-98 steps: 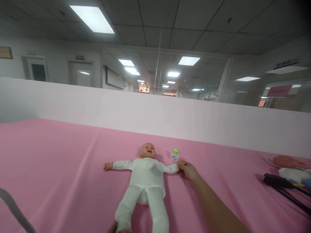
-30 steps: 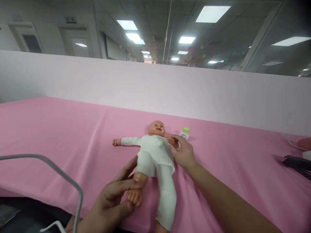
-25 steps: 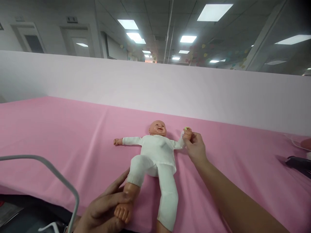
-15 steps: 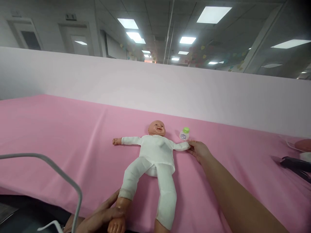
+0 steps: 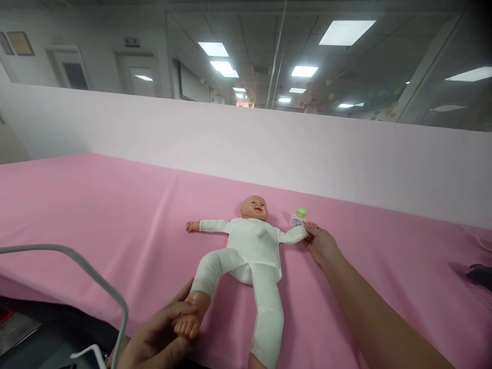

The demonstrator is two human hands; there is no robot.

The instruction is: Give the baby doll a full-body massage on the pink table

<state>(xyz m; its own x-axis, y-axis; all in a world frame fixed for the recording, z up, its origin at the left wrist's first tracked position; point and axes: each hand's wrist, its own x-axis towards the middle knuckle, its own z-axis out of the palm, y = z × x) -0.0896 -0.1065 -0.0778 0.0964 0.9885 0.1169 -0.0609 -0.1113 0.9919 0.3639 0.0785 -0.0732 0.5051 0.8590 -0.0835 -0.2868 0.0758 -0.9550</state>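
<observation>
A baby doll (image 5: 249,251) in white clothes lies on its back on the pink cloth (image 5: 96,215), arms spread wide. My left hand (image 5: 161,333) grips the doll's bare foot at the near edge of the cloth. My right hand (image 5: 321,243) holds the doll's outstretched hand, its arm lying flat on the cloth. A small white bottle with a green cap (image 5: 298,217) stands just beyond that hand, beside the doll's head.
A pale partition wall (image 5: 230,143) runs behind the cloth. A grey curved bar (image 5: 96,287) crosses the lower left. A dark object (image 5: 480,274) lies at the right edge. Ceiling lights and glass walls fill the background.
The doll's arm went from folded over its chest, to lifted, to flat and outstretched on the cloth. Its bent leg was pulled straighter toward me. The view shifted slightly left.
</observation>
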